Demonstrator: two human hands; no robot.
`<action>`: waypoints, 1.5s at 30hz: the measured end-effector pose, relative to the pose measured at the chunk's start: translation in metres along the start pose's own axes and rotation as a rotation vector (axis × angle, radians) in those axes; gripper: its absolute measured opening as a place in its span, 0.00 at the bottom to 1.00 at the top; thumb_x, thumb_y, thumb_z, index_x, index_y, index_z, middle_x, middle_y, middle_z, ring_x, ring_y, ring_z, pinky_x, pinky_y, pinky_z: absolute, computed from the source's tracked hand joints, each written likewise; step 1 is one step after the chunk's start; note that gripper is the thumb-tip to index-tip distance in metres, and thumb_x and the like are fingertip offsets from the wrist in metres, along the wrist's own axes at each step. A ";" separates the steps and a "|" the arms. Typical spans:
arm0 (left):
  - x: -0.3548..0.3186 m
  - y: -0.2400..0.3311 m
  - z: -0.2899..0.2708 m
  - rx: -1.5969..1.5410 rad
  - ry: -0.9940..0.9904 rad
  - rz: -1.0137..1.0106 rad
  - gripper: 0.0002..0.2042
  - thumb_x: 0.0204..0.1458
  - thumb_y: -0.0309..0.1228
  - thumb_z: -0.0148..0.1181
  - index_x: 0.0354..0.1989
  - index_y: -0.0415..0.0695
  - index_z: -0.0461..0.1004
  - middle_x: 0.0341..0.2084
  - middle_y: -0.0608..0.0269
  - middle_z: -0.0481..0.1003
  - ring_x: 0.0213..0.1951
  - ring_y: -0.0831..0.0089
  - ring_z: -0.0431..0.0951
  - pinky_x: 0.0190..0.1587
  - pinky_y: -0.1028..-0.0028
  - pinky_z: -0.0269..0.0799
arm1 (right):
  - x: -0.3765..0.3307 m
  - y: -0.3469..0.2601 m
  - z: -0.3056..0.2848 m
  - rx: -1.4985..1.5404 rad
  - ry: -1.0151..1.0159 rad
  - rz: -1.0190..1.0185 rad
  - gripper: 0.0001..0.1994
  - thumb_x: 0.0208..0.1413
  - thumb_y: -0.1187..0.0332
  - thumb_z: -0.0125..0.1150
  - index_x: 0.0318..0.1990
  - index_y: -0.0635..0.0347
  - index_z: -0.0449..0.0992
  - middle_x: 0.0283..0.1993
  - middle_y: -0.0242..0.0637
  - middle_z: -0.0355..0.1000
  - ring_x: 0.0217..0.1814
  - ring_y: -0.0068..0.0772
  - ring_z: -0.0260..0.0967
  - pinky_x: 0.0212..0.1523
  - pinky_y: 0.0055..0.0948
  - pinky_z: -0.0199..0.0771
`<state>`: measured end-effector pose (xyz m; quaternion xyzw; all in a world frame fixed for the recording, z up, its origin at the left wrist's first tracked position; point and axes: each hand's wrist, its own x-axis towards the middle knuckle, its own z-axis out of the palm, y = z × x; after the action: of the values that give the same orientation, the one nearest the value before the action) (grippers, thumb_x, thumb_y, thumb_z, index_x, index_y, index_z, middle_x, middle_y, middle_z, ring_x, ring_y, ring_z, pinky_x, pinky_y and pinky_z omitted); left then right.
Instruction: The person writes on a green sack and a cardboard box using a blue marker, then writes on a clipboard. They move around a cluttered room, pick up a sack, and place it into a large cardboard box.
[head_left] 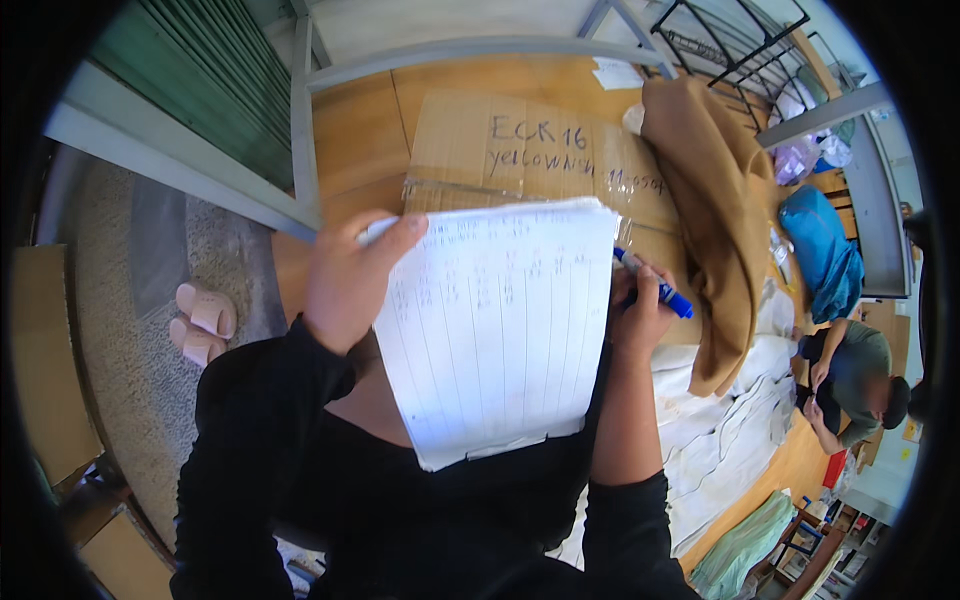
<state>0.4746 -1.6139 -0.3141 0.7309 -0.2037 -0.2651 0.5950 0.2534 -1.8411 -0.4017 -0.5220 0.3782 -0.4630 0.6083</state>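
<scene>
My left hand (355,275) grips the upper left edge of a stack of white paper sheets (500,350), with the thumb on top. Ruled columns and rows of handwriting cover the top sheet. To the right of the papers, my right hand (642,312) is closed round a blue and white marker pen (665,288), slanted beside the sheets' edge. Beyond the papers lies a brown cardboard box (460,135) with dark handwriting and clear tape on it. A piece of tan cloth (725,210) drapes over the box's right side.
White fabric (730,420) spreads over the wooden surface at right. A blue bag (822,245) lies farther right, near a co-worker (860,370). Grey metal frame bars (490,48) run across the back. Pink slippers (205,315) rest on the floor at left.
</scene>
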 end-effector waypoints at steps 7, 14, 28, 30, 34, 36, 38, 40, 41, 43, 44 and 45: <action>0.013 -0.024 0.006 -0.052 0.049 -0.104 0.16 0.58 0.38 0.62 0.36 0.32 0.78 0.27 0.65 0.77 0.29 0.82 0.74 0.33 0.79 0.68 | -0.004 -0.002 0.000 -0.117 -0.015 0.013 0.10 0.58 0.70 0.59 0.43 0.67 0.75 0.29 0.37 0.74 0.22 0.19 0.63 0.26 0.19 0.64; 0.014 -0.017 0.013 -0.173 0.017 -0.129 0.15 0.58 0.37 0.61 0.36 0.33 0.78 0.28 0.64 0.77 0.29 0.80 0.74 0.34 0.80 0.69 | -0.005 -0.002 0.002 -0.193 -0.043 -0.023 0.10 0.58 0.70 0.58 0.43 0.68 0.75 0.32 0.39 0.76 0.23 0.19 0.63 0.26 0.19 0.64; -0.040 0.047 -0.004 -0.331 -0.767 0.927 0.15 0.39 0.27 0.74 0.33 0.32 0.76 0.23 0.51 0.78 0.22 0.66 0.80 0.20 0.76 0.74 | -0.032 -0.003 0.014 -0.517 -0.275 -0.245 0.11 0.53 0.71 0.65 0.42 0.67 0.78 0.30 0.37 0.77 0.29 0.20 0.72 0.34 0.21 0.73; -0.039 0.049 -0.007 -0.290 -0.800 0.916 0.17 0.40 0.30 0.74 0.34 0.33 0.75 0.26 0.50 0.79 0.27 0.63 0.84 0.24 0.74 0.79 | -0.031 -0.005 0.018 -0.544 -0.277 -0.228 0.11 0.53 0.71 0.66 0.42 0.67 0.78 0.31 0.39 0.78 0.29 0.21 0.73 0.34 0.22 0.73; -0.036 0.048 -0.008 -0.273 -0.776 0.918 0.16 0.40 0.29 0.73 0.33 0.32 0.75 0.26 0.50 0.79 0.27 0.63 0.84 0.25 0.74 0.80 | -0.029 -0.006 0.023 -0.592 -0.294 -0.263 0.12 0.52 0.71 0.67 0.43 0.66 0.79 0.32 0.41 0.79 0.30 0.24 0.75 0.35 0.23 0.75; -0.036 0.046 -0.005 -0.308 -0.772 0.921 0.16 0.40 0.28 0.73 0.33 0.32 0.75 0.26 0.50 0.79 0.27 0.64 0.84 0.26 0.74 0.80 | -0.029 -0.006 0.023 -0.627 -0.317 -0.284 0.12 0.52 0.71 0.67 0.43 0.66 0.79 0.33 0.42 0.79 0.30 0.26 0.76 0.35 0.24 0.75; -0.038 0.045 0.000 -0.339 -0.711 0.902 0.15 0.39 0.27 0.74 0.32 0.33 0.76 0.22 0.53 0.78 0.22 0.66 0.81 0.21 0.75 0.75 | -0.030 -0.005 0.022 -0.649 -0.321 -0.297 0.12 0.52 0.71 0.67 0.42 0.66 0.79 0.33 0.43 0.79 0.30 0.28 0.77 0.35 0.25 0.75; -0.039 0.044 0.002 -0.356 -0.675 0.887 0.14 0.39 0.27 0.74 0.32 0.34 0.76 0.21 0.54 0.78 0.19 0.67 0.79 0.18 0.76 0.72 | -0.030 -0.004 0.022 -0.662 -0.307 -0.310 0.12 0.52 0.70 0.67 0.42 0.66 0.79 0.33 0.44 0.79 0.31 0.30 0.77 0.36 0.26 0.76; -0.039 0.044 0.002 -0.349 -0.668 0.883 0.14 0.39 0.27 0.74 0.32 0.35 0.76 0.21 0.54 0.78 0.19 0.67 0.79 0.19 0.76 0.72 | -0.030 -0.004 0.022 -0.638 -0.285 -0.289 0.11 0.52 0.70 0.67 0.42 0.66 0.79 0.33 0.44 0.79 0.31 0.30 0.77 0.35 0.26 0.76; -0.038 0.043 0.001 -0.341 -0.660 0.884 0.14 0.39 0.27 0.74 0.32 0.35 0.76 0.20 0.54 0.78 0.19 0.67 0.79 0.19 0.76 0.72 | -0.030 -0.003 0.023 -0.602 -0.237 -0.255 0.11 0.52 0.70 0.66 0.41 0.66 0.79 0.33 0.44 0.79 0.31 0.31 0.77 0.35 0.26 0.76; -0.038 0.043 0.001 -0.340 -0.659 0.889 0.14 0.39 0.27 0.74 0.32 0.35 0.76 0.20 0.54 0.78 0.19 0.67 0.79 0.19 0.76 0.72 | -0.029 -0.003 0.024 -0.608 -0.227 -0.267 0.11 0.52 0.70 0.66 0.41 0.65 0.79 0.32 0.44 0.78 0.30 0.30 0.77 0.35 0.26 0.76; -0.038 0.043 0.000 -0.341 -0.659 0.893 0.14 0.39 0.27 0.74 0.32 0.35 0.76 0.20 0.55 0.78 0.19 0.67 0.79 0.19 0.76 0.72 | -0.030 -0.003 0.025 -0.616 -0.219 -0.279 0.11 0.51 0.70 0.66 0.41 0.65 0.79 0.32 0.43 0.78 0.30 0.30 0.77 0.35 0.26 0.76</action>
<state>0.4461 -1.5999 -0.2671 0.3469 -0.6212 -0.2313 0.6636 0.2677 -1.8058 -0.3952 -0.7740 0.3578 -0.3473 0.3903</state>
